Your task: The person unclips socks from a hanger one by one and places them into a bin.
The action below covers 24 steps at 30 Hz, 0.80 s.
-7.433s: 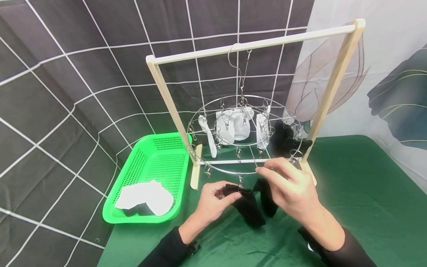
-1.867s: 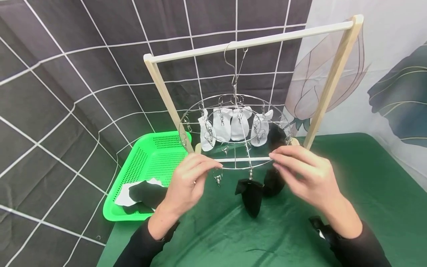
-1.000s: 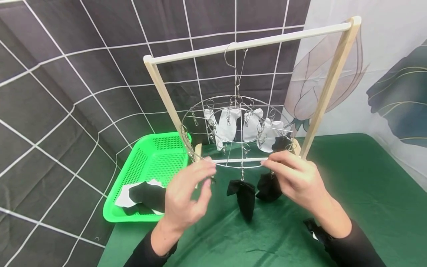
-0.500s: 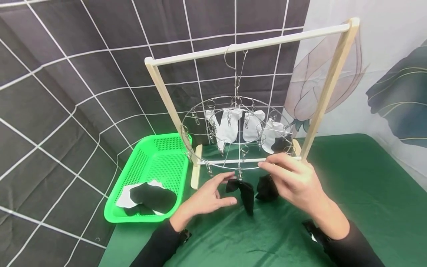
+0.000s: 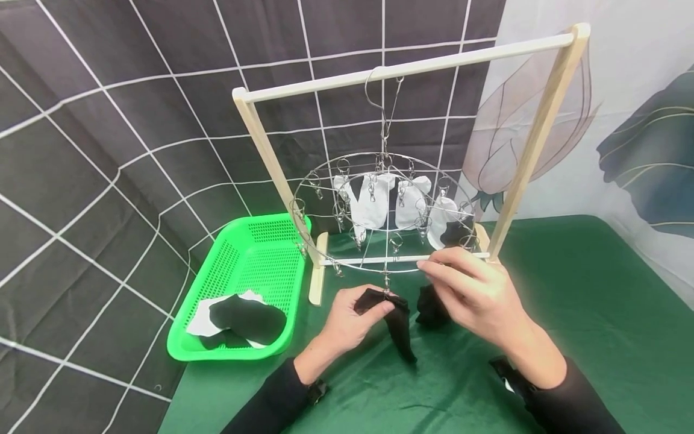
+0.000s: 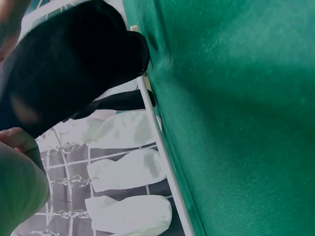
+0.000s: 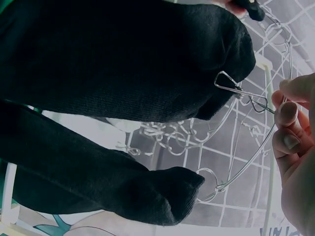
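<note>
A round wire sock hanger [image 5: 358, 269] with many clips hangs from a wooden stand's bar. At its front, a black sock [image 5: 401, 331] dangles from a metal clip [image 7: 238, 91]. My left hand [image 5: 347, 322] pinches that sock's upper edge between thumb and fingers, just beside the clip. My right hand [image 5: 479, 301] pinches the hoop's wire to the right, as the right wrist view also shows. Another black sock [image 5: 432, 307] hangs close by, partly hidden behind the right hand. Several white socks [image 5: 374, 205] hang along the far side.
The wooden stand [image 5: 534, 138] frames the hanger on a green cloth [image 5: 585, 313]. To the left stands a green perforated basket [image 5: 295, 289] with black and white socks inside. A dark gridded curtain hangs behind.
My left hand has let go of the hoop, come down and taken hold of the front black sock's edge. The hanger has turned slightly, shifting that sock left. My right hand stays on the hoop.
</note>
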Available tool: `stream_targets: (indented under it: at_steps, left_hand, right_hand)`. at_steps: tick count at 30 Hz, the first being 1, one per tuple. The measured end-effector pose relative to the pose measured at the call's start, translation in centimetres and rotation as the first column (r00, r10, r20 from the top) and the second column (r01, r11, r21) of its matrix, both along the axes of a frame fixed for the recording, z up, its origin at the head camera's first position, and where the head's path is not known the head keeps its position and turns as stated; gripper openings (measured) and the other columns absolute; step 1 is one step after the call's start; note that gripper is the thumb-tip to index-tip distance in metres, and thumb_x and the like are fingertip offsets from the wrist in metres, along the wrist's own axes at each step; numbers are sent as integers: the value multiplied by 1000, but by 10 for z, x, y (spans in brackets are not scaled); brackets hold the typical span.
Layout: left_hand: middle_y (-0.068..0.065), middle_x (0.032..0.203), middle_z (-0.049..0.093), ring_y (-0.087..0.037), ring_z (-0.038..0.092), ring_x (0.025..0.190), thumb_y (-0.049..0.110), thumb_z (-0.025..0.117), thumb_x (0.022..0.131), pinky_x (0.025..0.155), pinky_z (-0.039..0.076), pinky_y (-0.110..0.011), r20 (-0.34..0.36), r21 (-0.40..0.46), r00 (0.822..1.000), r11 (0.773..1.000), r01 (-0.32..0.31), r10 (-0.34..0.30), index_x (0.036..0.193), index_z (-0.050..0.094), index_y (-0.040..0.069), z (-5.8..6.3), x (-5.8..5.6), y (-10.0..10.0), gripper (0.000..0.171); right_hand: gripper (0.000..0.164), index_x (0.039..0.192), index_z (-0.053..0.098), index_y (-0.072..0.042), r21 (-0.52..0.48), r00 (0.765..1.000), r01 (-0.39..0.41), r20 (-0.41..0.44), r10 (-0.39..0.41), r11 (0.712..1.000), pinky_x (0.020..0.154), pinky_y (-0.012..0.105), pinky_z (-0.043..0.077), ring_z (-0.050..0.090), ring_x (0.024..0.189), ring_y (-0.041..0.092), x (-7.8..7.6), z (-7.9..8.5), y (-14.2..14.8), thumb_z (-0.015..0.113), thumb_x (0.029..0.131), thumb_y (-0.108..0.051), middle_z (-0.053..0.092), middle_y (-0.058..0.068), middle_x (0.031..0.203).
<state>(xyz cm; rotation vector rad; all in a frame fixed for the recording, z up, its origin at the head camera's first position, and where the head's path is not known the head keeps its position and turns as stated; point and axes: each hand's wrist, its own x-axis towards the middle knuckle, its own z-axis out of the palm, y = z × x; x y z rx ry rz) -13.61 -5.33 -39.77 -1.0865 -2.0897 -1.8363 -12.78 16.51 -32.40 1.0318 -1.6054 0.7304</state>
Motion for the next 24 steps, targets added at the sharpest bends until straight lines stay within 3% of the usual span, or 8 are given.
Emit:
stream_targets:
  at_steps: [8,13,16,21,24]
  left_hand:
    - [-19,83,72,-13,63,70,4,71,82,60,58,-32,69,-33,995,997,-69,71,91,71,-1,-1,3,-2,11]
    - [-19,77,71,-13,57,63,0,71,81,52,54,-30,28,-20,998,998,-61,62,88,70,-2,1,4,-1,7]
    - [-19,75,70,-11,56,62,0,71,82,51,52,-28,17,-23,998,998,-55,56,87,70,-2,2,5,1,6]
    - [-19,73,70,-9,59,64,-2,70,82,53,54,-26,3,-17,999,999,-37,37,87,69,-3,4,7,4,5]
    - [-18,71,69,-9,59,62,-1,69,83,51,54,-26,-34,-10,999,1000,-23,22,87,69,-3,4,7,5,4]
  right_hand:
    - [15,88,77,0,-9,1000,-9,21,9,1000,47,33,52,62,62,20,2,1,-1,67,77,-2,69,14,78]
    - [10,77,75,1,-85,1000,11,12,-10,996,43,29,43,55,55,18,8,3,-6,69,78,-7,66,12,70]
    - [14,72,72,0,-74,999,4,43,-1,997,42,25,41,50,50,13,13,1,-10,70,80,-11,63,5,62]
    - [13,84,73,1,-2,991,-28,134,28,1000,38,16,39,46,47,5,17,-9,-23,73,78,-10,68,7,70]
    - [22,93,74,0,5,983,-36,180,34,999,40,16,41,53,51,6,18,-15,-31,78,73,-8,72,11,82]
